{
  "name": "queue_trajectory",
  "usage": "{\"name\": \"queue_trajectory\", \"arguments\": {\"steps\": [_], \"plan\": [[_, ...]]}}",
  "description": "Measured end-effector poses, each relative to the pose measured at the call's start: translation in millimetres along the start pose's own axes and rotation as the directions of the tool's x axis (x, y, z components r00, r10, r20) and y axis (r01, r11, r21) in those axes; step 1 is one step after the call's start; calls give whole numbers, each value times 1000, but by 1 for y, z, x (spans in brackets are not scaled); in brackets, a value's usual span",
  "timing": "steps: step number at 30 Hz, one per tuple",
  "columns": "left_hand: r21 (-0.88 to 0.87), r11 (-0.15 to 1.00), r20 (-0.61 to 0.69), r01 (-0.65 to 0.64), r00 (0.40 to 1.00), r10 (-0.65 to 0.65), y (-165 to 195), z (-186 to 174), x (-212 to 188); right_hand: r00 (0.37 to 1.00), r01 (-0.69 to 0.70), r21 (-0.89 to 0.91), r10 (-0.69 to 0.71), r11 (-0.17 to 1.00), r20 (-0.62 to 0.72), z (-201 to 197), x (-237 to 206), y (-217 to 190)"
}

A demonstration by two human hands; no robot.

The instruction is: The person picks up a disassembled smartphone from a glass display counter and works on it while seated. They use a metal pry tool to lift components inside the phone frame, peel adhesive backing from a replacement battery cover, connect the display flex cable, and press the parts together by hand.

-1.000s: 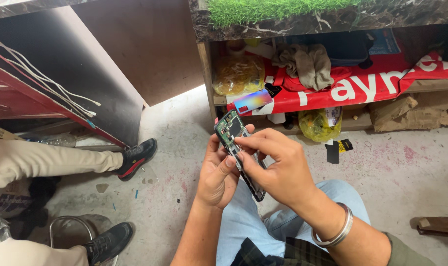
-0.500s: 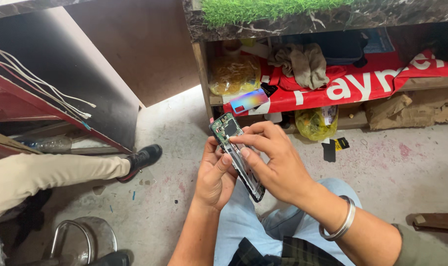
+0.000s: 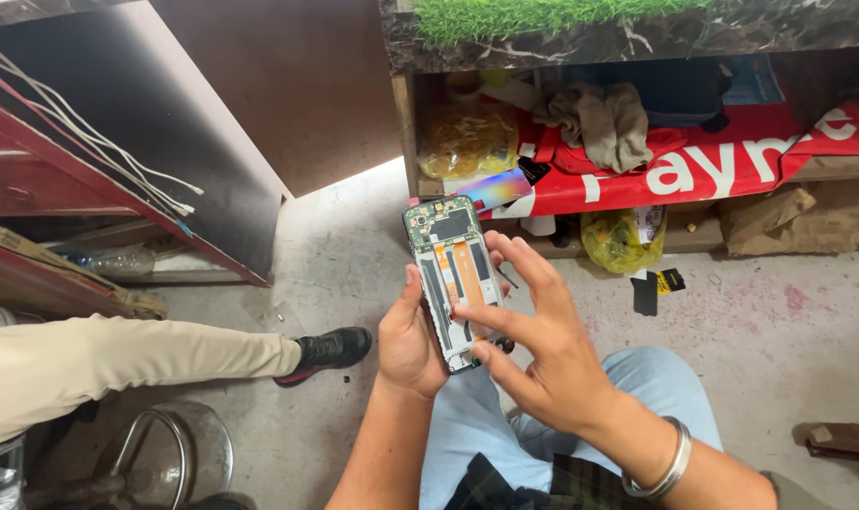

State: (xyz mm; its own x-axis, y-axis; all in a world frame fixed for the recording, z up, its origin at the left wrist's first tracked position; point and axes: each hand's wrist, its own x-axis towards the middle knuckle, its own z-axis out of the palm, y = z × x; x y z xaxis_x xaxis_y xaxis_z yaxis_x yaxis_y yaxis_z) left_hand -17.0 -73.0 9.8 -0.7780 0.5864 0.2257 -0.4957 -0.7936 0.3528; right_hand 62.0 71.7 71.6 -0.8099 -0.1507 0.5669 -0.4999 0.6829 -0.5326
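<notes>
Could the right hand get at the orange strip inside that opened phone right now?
Probably yes. The right hand hovers over the opened phone, its fingertips already at the orange strip. The left hand grips only the phone's edge, leaving the inside uncovered.

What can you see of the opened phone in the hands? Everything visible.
The opened phone is a slim rectangular frame with its back cover off. A green circuit board with a dark shield sits at the top; below it lie orange and dark flat strips on a pale inner frame. It is held nearly upright, tilted slightly, above the person's knees. The left hand cradles its lower left edge, thumb on the side. The right hand touches the lower part with its fingertips.
</notes>
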Motion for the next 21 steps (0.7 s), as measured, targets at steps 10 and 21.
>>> {"name": "queue_trajectory", "arguments": {"steps": [10, 21], "plan": [[-28, 1000, 13, -5, 1000, 5, -4, 5, 2, 994, -102, -38, 103, 994, 29, 11, -12, 3], [-80, 997, -75, 7, 997, -13, -11, 4, 2, 993, -113, -178, 115, 977, 2, 16, 7, 10]]}}
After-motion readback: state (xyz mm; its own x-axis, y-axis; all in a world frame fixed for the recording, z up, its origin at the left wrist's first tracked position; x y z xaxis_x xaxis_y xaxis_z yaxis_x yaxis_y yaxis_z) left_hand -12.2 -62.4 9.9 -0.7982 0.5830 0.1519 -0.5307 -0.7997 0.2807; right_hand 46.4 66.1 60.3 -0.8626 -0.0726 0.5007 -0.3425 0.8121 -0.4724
